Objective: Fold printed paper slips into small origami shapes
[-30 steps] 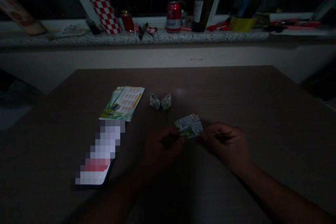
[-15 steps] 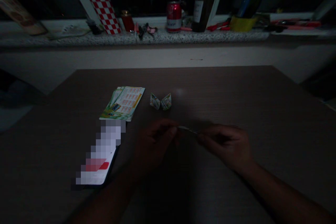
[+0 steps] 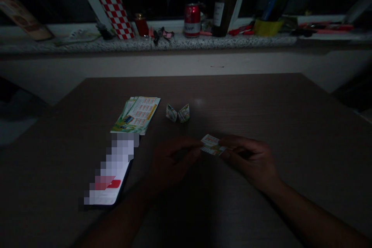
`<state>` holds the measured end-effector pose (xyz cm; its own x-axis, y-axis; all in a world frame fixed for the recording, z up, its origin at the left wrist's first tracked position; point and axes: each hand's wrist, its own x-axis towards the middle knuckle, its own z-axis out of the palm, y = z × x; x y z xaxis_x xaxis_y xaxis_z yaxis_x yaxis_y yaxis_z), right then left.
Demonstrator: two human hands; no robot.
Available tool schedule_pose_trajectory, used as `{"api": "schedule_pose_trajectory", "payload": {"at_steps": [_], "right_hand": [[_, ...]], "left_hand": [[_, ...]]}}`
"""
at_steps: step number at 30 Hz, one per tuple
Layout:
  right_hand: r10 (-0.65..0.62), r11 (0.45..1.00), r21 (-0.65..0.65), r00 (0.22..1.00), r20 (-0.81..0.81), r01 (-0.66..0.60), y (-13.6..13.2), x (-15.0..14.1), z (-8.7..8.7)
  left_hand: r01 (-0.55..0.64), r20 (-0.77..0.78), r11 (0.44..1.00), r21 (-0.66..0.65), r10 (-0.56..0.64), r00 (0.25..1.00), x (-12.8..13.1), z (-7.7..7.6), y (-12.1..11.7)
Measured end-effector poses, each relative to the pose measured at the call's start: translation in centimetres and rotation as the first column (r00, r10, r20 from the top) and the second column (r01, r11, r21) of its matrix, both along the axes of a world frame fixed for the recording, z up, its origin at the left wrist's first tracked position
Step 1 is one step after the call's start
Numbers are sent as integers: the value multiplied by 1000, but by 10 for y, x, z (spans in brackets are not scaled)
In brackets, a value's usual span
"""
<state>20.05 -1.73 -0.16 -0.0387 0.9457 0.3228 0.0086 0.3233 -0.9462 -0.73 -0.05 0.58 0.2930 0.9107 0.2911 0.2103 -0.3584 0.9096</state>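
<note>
A small folded paper (image 3: 212, 144) is just right of and below the middle of the frame, above the tabletop (image 3: 261, 100). The left hand (image 3: 176, 161) pinches its left edge; the right hand's (image 3: 254, 161) grip holds its right side. Folded paper shapes (image 3: 184, 113) stand near center; leaflets (image 3: 139, 114) and a phone (image 3: 112, 192) lie center left.

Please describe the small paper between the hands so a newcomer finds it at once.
Start from the brown table, then look between the left hand and right hand. The small paper there is pale and printed; unlike the card stack and wing-like paper beyond, it is held.
</note>
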Motion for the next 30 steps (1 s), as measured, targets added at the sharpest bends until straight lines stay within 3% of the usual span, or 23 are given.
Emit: {"api": "schedule_pose_trajectory", "payload": {"at_steps": [9,16,22,30], "right_hand": [[-62,995,-77,997,-54,57,-3,-10,3],[-192,970,-167,978,-81,177,-7,-15,1],[-219,962,-185,972,-86,200,-8,-19,5],[-241,953,-195,970,-22,233,-8,-20,5]], "left_hand": [[-83,-2,997,-9,83,997,7,4,-5],[-161,92,980,-120,172,981,17,2,-11],[-229,115,947,-226,259,959,24,-1,-15],[-265,121,947,-183,290,949,29,-2,-18]]}}
